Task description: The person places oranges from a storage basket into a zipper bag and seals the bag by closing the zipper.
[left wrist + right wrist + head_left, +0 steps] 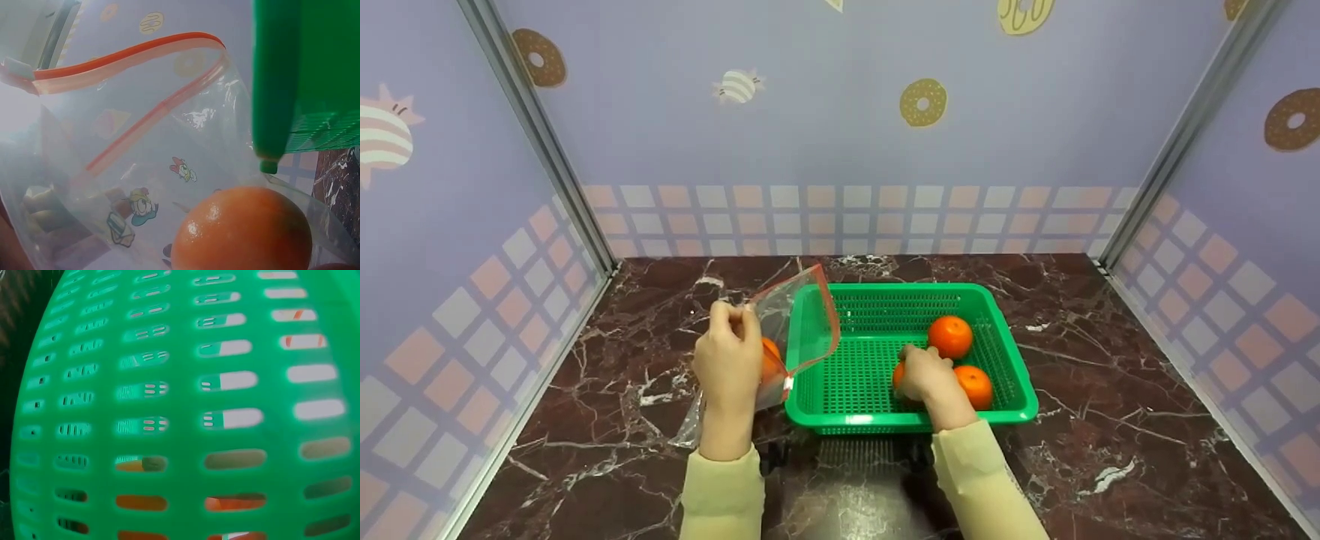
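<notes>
My left hand point(731, 360) pinches the edge of a clear zip bag point(795, 315) with an orange-red zip strip, its mouth spread open toward the basket. Inside the bag lies an orange point(242, 230), large in the left wrist view beside small cartoon prints. Reaching into the green plastic basket point(911, 288), my right hand point(928, 375) grips another orange point(898, 375), mostly hidden under the fingers. Two more oranges sit close by: one behind the hand point(950, 337), one to its right point(975, 387). The slotted basket wall point(183, 405) hides most of this hand in the right wrist view.
A dark red marbled tabletop point(1095, 390) carries the basket. Patterned lilac panels point(840, 135) enclose it at the back and both sides, with grey metal posts point(540, 142) at the corners. The bag's mouth overlaps the basket's left rim in the head view.
</notes>
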`<control>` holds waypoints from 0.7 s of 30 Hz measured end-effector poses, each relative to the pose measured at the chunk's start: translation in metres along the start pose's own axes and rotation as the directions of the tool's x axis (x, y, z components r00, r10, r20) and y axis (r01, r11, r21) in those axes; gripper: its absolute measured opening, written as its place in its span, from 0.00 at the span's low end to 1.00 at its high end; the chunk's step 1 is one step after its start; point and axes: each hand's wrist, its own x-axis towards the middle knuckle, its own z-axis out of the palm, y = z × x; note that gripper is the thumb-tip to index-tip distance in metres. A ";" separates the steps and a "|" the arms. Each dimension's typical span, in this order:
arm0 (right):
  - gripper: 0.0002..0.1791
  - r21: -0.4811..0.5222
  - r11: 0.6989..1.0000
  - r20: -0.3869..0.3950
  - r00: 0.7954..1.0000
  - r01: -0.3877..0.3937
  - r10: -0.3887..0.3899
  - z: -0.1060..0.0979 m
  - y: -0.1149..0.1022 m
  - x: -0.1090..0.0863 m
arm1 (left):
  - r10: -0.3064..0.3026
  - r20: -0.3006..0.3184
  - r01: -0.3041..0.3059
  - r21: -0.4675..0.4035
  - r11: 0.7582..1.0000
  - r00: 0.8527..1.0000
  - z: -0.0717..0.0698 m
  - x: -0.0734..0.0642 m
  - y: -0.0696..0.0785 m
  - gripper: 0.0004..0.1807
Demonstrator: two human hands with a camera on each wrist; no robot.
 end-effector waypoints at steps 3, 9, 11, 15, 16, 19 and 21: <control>0.33 -0.008 1.000 -0.006 1.000 0.008 -0.008 0.000 0.000 0.000 | 0.001 -0.002 -0.001 -0.003 1.000 1.000 0.000 0.000 0.001 0.10; 0.32 0.056 0.998 -0.026 1.000 0.015 -0.014 -0.001 0.001 0.000 | 0.010 0.008 -0.010 -0.010 1.000 1.000 0.000 0.000 0.000 0.10; 0.33 0.082 0.996 -0.042 0.999 0.023 -0.020 -0.002 0.001 0.001 | 0.011 0.011 -0.011 -0.008 1.000 1.000 0.000 0.000 0.000 0.10; 0.33 0.126 0.991 -0.080 0.996 0.044 -0.034 -0.003 0.001 0.002 | 0.002 0.024 -0.002 -0.002 1.000 1.000 -0.001 -0.001 0.000 0.10; 0.34 0.136 0.989 -0.088 0.995 0.050 -0.038 -0.003 0.001 0.002 | -0.001 0.028 0.001 -0.002 1.000 1.000 -0.001 -0.001 0.000 0.10; 0.34 0.167 0.984 -0.109 0.993 0.062 -0.044 -0.004 0.001 0.003 | -0.007 0.033 0.007 -0.002 1.000 0.999 -0.001 -0.001 0.000 0.10; 0.35 0.191 0.979 -0.119 0.991 0.074 -0.052 -0.004 0.001 0.004 | -0.007 0.030 0.007 -0.003 1.000 1.000 -0.001 0.000 0.001 0.10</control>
